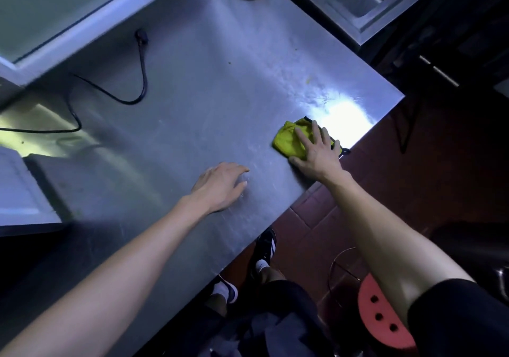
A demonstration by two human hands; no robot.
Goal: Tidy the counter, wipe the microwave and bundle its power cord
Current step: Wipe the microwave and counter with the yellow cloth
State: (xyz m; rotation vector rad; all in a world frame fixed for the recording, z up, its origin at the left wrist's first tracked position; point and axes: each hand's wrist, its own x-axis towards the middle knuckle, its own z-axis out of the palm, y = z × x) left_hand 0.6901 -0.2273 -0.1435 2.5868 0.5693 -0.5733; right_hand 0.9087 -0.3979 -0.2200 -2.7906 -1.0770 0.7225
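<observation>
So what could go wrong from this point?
The cloth under the right hand sits close to the counter edge, so a wipe outward could drop it on the floor. The cord lies loose across the counter; a wide sweep might snag it. Its plug looks unplugged.

Crumpled yellow-green cloth (290, 140) near steel counter's (209, 86) right edge, loose black power cord (139, 81) at left

Counter (192, 95): brushed metal, dull sheen, smeared, bright glare patch beside cloth (292, 141). Cloth: yellow-green, soft matt weave. Power cord (143, 75) on counter: black, smooth sheath. Floor beside counter: glossy dark-red tiles.
</observation>
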